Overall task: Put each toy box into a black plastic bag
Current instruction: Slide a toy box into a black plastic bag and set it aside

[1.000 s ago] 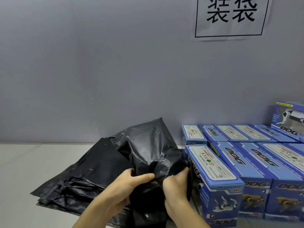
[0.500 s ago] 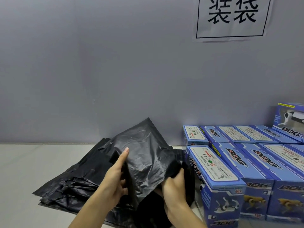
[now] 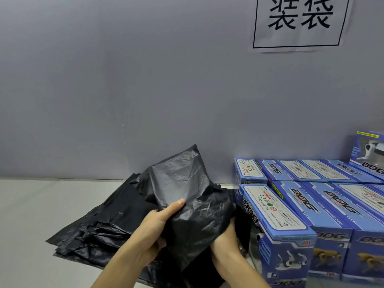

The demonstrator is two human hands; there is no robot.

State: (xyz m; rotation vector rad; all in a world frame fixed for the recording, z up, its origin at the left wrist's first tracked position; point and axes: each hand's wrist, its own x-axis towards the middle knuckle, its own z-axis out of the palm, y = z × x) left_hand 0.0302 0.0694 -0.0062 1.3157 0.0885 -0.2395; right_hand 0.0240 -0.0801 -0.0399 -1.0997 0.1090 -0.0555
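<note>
A crumpled black plastic bag (image 3: 187, 190) is lifted in front of me above the table. My left hand (image 3: 155, 223) grips its left side, thumb on top of the film. My right hand (image 3: 226, 240) holds the bag's lower right part; its fingers are hidden inside the plastic. Right beside that hand stands the nearest blue toy box (image 3: 278, 223), printed "DOG", with a white label on top.
A flat pile of black bags (image 3: 99, 227) lies on the pale table (image 3: 31, 204) to the left. Several more blue toy boxes (image 3: 332, 206) fill the right side in rows, one (image 3: 367, 152) stacked higher at the far right. A grey wall with a paper sign (image 3: 299, 23) stands behind.
My left hand has slid from the bag's upper edge down to its side, thumb now over the film. The bag's peak has risen slightly and the right hand has sunk deeper into it.
</note>
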